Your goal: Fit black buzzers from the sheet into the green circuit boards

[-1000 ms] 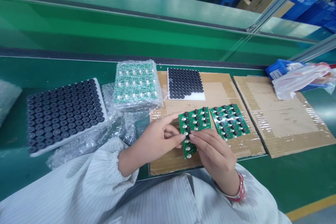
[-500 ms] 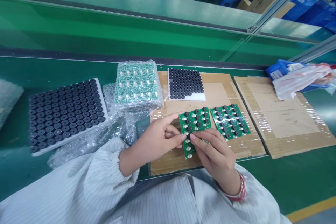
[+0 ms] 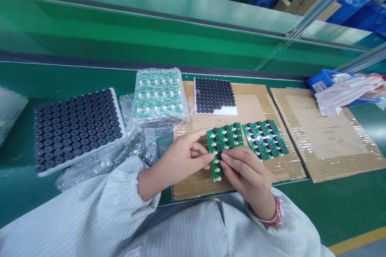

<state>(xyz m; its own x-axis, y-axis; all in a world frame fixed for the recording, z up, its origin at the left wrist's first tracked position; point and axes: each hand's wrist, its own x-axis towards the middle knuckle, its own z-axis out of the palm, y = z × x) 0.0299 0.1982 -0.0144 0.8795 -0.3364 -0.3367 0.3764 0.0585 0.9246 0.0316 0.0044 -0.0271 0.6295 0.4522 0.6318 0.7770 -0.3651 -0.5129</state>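
Observation:
A green circuit board (image 3: 224, 135) with white connectors and black round buzzers is tilted up in front of me. My left hand (image 3: 181, 158) is closed on its left edge, thumb on the front face and other fingers partly behind it. My right hand (image 3: 250, 174) is closed in a pinch at the board's middle, its fingertips on a black buzzer (image 3: 219, 156) that they partly cover. The board's lower rows show white connectors, and the right fingers hide part of its lower right. Just right of it, a second circuit board (image 3: 265, 139) with black buzzers lies on the cardboard.
Behind the boards is a white foam tray (image 3: 227, 111) of black buzzers. A larger buzzer tray (image 3: 119, 112) sits left, beside a bubble-wrapped stack of boards (image 3: 158, 92). Further right are another cardboard sheet (image 3: 328, 136) and a blue bin (image 3: 321, 78) with plastic bags.
My right fingertips have shifted slightly right and off the left column of the board. My left hand keeps its hold; the whole view has moved a little.

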